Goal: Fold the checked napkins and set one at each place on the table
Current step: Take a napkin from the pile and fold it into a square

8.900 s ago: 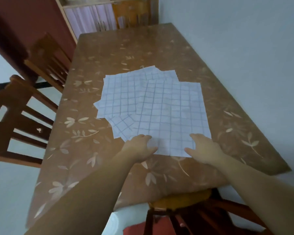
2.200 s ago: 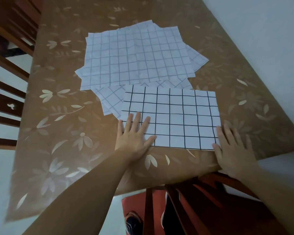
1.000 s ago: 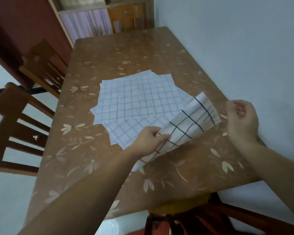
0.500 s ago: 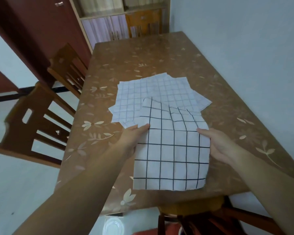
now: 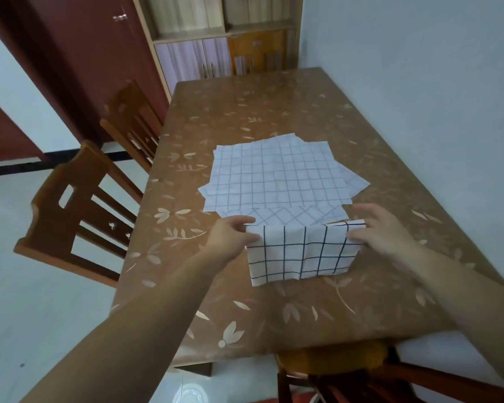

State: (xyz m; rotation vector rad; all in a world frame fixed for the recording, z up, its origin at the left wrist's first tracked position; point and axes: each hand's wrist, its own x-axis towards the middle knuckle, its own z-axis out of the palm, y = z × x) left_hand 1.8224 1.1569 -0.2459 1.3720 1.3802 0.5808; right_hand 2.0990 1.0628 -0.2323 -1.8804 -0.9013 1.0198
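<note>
The broad brown desk with its pale leaf-patterned cover [image 5: 259,106] fills most of what I see, and every place I name is measured from it. Two slatted wooden chairs, the nearer one [image 5: 70,170] and a farther one [image 5: 128,112], stand along its left side. At its middle lies the loose heap of white, thin-lined checked napkins [image 5: 277,175], spread flat and overlapping at odd angles. Just beyond the desk's near edge is the one I am working: the white cloth napkin with bold dark checks [image 5: 300,251], doubled over, its lower part resting on the cover and its upper edge raised. My left hand [image 5: 230,239] pinches the upper left corner between thumb and fingers [image 5: 245,221], and my right hand [image 5: 381,231] pinches the upper right corner the same way. I judge this to be the second fold, so the care is in matching corners: I should bring both raised corners down together onto the near edge, use the dark lines to check the layers sit square, then flatten the crease from the centre outward. The right side looks slightly rumpled, so an uneven pull could skew the fold. No place is set yet.
</note>
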